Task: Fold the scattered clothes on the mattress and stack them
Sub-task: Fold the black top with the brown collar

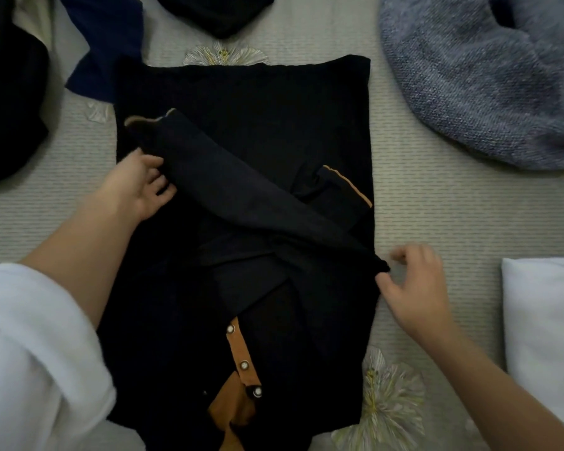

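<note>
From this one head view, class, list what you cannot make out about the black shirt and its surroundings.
All in the head view:
black shirt: collar end cut off by the bottom edge.
right hand: blurred; whether it pinches the shirt is unclear.
left hand: fingertips hidden by the folded sleeve.
dark pile: cut off at the left edge, too dark to identify.

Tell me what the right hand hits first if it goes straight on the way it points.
The right hand points left at the shirt, whose corner lies just off its thumb; likely that first.
</note>
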{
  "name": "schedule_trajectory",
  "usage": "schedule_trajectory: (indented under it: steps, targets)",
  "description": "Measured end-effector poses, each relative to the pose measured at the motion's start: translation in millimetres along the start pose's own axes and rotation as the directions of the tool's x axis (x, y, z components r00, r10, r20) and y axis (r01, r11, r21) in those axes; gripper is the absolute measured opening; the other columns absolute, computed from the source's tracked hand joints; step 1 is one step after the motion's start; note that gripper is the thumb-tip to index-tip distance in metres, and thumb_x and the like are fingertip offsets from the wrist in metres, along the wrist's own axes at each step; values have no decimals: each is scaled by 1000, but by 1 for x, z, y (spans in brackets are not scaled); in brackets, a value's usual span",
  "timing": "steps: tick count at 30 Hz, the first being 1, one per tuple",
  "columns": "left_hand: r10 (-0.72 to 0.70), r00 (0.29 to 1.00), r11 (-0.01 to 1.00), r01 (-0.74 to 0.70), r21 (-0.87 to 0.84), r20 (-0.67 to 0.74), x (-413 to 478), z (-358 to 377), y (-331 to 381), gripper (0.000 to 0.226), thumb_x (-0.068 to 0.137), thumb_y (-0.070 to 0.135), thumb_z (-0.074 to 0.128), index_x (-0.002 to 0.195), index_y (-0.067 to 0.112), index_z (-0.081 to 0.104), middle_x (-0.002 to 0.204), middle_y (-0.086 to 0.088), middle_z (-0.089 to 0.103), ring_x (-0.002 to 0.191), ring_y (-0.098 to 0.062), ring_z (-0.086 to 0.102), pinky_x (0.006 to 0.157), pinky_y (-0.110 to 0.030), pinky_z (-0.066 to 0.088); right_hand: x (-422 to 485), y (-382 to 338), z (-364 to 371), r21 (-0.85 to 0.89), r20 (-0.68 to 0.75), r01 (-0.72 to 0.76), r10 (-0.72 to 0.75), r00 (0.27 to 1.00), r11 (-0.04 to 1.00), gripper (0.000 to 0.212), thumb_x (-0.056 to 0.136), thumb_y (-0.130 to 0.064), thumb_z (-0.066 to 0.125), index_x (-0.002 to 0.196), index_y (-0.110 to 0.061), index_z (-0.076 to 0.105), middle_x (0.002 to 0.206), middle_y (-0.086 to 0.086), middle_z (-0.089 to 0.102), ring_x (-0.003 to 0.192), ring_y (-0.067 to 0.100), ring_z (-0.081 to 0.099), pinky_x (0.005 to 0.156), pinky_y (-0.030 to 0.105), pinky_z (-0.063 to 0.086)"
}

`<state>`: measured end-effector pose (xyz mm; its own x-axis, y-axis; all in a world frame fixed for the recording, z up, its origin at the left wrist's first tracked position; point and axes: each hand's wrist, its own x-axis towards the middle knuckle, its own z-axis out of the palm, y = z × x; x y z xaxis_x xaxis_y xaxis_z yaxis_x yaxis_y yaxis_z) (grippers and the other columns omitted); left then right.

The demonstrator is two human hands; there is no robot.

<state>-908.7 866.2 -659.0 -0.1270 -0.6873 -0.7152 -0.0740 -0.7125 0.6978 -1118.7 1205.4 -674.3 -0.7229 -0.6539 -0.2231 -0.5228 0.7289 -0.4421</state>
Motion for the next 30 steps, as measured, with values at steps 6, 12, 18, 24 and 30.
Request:
schedule_trajectory:
  steps: [6,12,18,24,30]
  targets:
    - [-29,998,997,25,-72,-57,-6,-1,-21,64,94,10,51,148,29,22,118,-1,62,103,-12,62,85,-29,52,-54,-33,7,-82,103,398,-389,915,914,35,76,-52,56,73,-18,53,69,-5,50,66,16,51,61,32,43]
    - [116,983,990,-126,-59,-141,-18,7,-16,84,89,-13,41,148,39,13,133,-2,47,104,-16,60,91,-34,52,-70,-41,16,-140,507,430,-308,805,892,19,76,-31,64,69,-19,50,71,-6,54,64,14,53,59,27,44]
    - [193,968,950,-145,275,-157,-29,-1,-23,59,90,-10,37,131,29,53,122,1,54,96,-6,56,69,-16,48,-63,-26,-15,-193,844,518,-129,521,833,26,75,-18,59,58,-21,39,62,-5,43,58,14,42,50,27,35]
    - [179,978,948,-141,286,-110,-28,-17,-31,57,87,-11,41,130,25,52,120,1,51,94,-7,54,71,-16,47,-58,-41,-24,-200,842,488,-105,529,850,15,78,-31,64,78,-16,64,77,0,64,77,19,63,64,30,50]
    - [320,930,784,-151,602,-184,-24,-20,-32,62,84,16,55,143,20,37,143,-7,44,126,-22,46,101,-36,42,-56,-51,-2,-100,337,505,-449,828,857,27,87,-37,60,107,-20,58,106,-4,57,104,18,55,82,27,42]
